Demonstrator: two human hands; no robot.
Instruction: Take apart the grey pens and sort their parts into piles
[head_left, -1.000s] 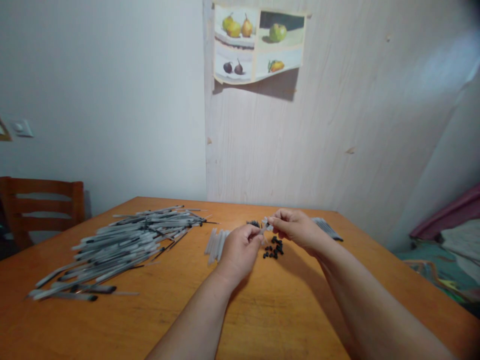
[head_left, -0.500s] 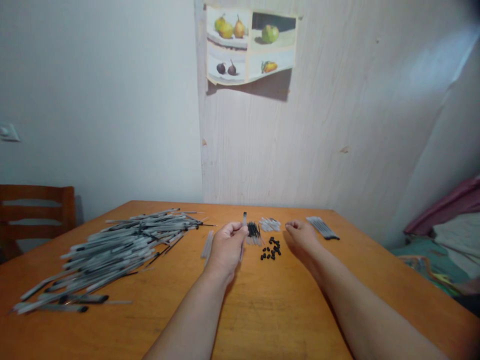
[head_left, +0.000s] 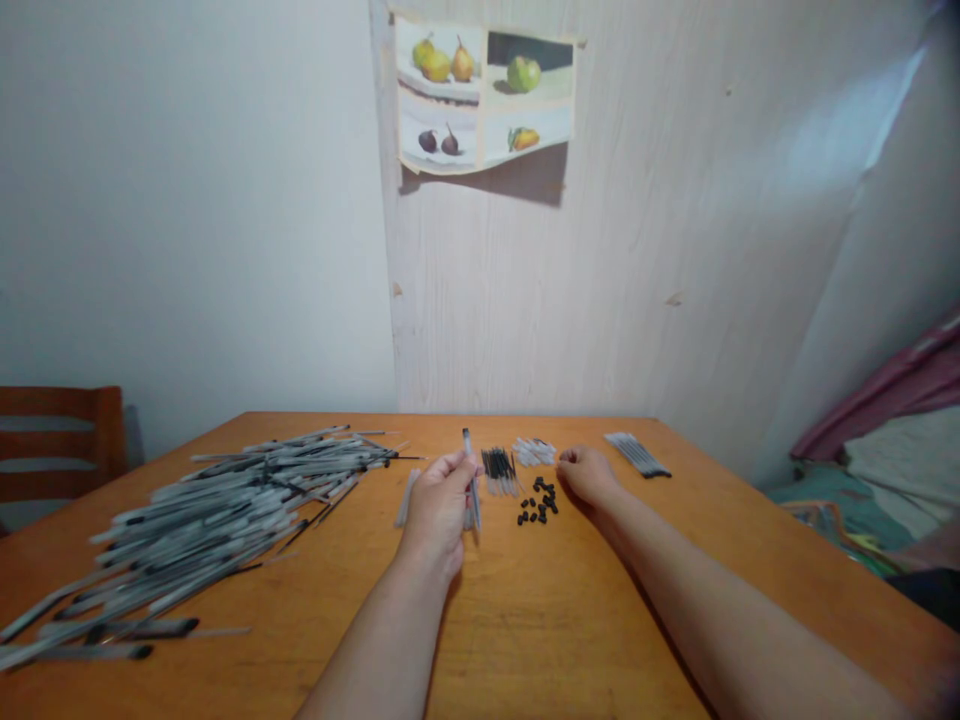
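My left hand (head_left: 436, 502) is closed around a slim pen (head_left: 473, 490) with a clear barrel and a dark top end. The pen stands nearly upright, its lower end poking out below my thumb. My right hand (head_left: 592, 476) has its fingers pinched together beside a small pile of clear caps (head_left: 535, 452); whatever is between the fingertips cannot be made out. Between the hands lie a row of black-and-clear refill tips (head_left: 499, 470) and several small black plugs (head_left: 538, 503). Clear tubes (head_left: 406, 498) lie partly hidden behind my left hand.
A big heap of pens (head_left: 225, 510) with dark ends covers the left of the wooden table (head_left: 525, 630). A neat row of pens (head_left: 636, 455) lies at the right. Behind are a wall with a fruit picture (head_left: 484, 95), and a wooden chair (head_left: 60, 430) at left.
The view has shifted slightly to the right. My right hand has come a little closer to the clear caps. The pen in my left hand has tilted, and its lower end now shows.
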